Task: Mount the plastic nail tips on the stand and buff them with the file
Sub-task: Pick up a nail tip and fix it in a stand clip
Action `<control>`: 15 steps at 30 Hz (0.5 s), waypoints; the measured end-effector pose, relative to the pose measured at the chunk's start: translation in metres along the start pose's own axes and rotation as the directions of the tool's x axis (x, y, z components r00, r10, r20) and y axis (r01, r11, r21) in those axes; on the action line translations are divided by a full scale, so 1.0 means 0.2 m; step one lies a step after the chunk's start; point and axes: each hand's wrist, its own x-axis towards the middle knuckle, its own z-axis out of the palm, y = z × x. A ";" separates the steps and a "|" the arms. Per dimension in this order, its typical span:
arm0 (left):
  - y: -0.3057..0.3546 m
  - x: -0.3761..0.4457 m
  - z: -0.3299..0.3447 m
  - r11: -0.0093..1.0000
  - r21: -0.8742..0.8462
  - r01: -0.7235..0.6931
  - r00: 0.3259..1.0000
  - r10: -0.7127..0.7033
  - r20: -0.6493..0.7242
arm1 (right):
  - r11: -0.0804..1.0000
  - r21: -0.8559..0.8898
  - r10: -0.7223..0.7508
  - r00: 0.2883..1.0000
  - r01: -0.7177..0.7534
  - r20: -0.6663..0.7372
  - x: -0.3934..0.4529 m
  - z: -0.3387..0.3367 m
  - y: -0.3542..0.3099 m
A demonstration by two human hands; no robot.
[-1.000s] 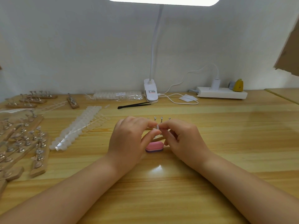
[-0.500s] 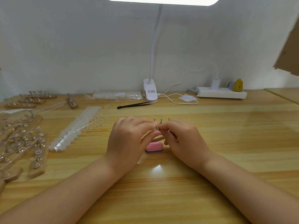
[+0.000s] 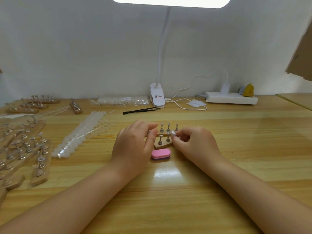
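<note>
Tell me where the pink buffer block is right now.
In the head view the pink buffer block lies on the wooden table at centre, between the two wrists, just nearer the person than the small wooden stand with metal pegs.

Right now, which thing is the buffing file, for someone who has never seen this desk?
Start at the white clip lamp at the back of the wooden table and come straight toward the person. Between the two hands, just nearer than the small wooden stand, lies the file: a stubby rounded block, the only pink thing.

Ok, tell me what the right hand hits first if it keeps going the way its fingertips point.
Probably the metal pegs of the near wooden stand: the right hand, pinching a nail tip, points left at them. Depth is uncertain.
</note>
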 end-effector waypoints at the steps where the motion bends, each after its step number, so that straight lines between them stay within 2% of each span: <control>1: 0.00 0.00 0.00 1.000 0.004 0.007 1.000 -0.007 0.004 | 0.999 -0.048 0.009 1.000 -0.008 0.008 0.00 0.00 0.00; 6: 0.00 0.01 -0.01 0.997 0.060 0.046 0.999 -0.046 0.004 | 0.991 -0.131 0.001 1.000 0.002 0.020 0.00 -0.01 0.00; 8: -0.01 0.05 -0.05 0.977 0.193 0.092 0.994 -0.101 0.035 | 0.991 -0.132 -0.004 1.000 0.007 0.023 -0.01 -0.01 0.00; 10: -0.06 0.12 -0.12 0.879 0.453 0.151 0.971 -0.219 0.100 | 0.989 -0.145 0.003 1.000 0.000 0.016 -0.02 -0.02 0.00; 12: -0.11 0.17 -0.19 0.707 0.691 0.152 0.921 -0.355 0.160 | 0.983 -0.184 0.015 1.000 -0.016 -0.007 -0.02 -0.03 -0.01; 13: -0.13 0.18 -0.21 0.654 0.742 0.145 0.892 -0.411 0.188 | 0.978 -0.210 0.014 1.000 -0.016 -0.013 -0.02 -0.03 -0.02; 15: -0.16 0.19 -0.22 0.650 0.740 0.174 0.825 -0.506 0.251 | 0.966 -0.257 -0.003 1.000 0.002 -0.002 -0.03 -0.03 -0.03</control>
